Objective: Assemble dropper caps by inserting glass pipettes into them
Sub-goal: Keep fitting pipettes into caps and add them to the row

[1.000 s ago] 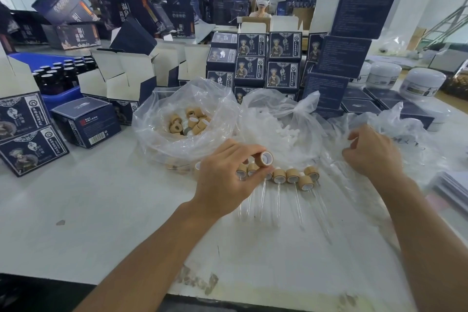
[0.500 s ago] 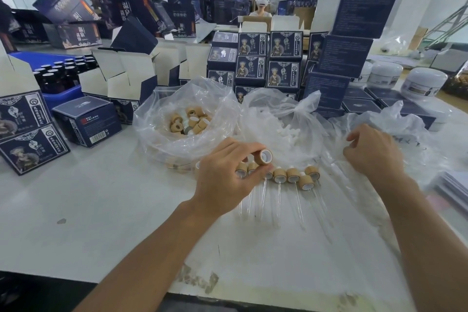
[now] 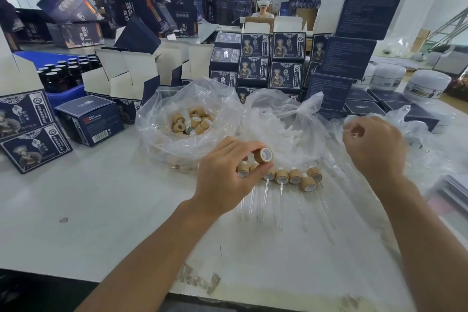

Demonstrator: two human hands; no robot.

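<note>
My left hand (image 3: 225, 180) pinches a tan dropper cap (image 3: 266, 154) between thumb and forefinger, its white-lined opening facing right. Just below it, several assembled caps with glass pipettes (image 3: 288, 177) lie in a row on the white table (image 3: 101, 210). My right hand (image 3: 374, 149) hovers over a clear plastic bag (image 3: 425, 149) at the right, fingers curled around something thin and glassy; I cannot tell for sure whether it is a pipette. A clear bag of loose tan caps (image 3: 192, 121) sits behind my left hand.
A second clear bag of white bulbs (image 3: 283, 129) lies in the middle. Dark blue boxes (image 3: 273, 63) are stacked behind, open cartons (image 3: 131, 78) at the left, a blue tray of dark bottles (image 3: 63, 73), white jars (image 3: 428, 86) at the right. A person sits far behind.
My right hand has lifted slightly from the plastic bag and its fingers have curled higher. The left hand stays in place with the cap.
</note>
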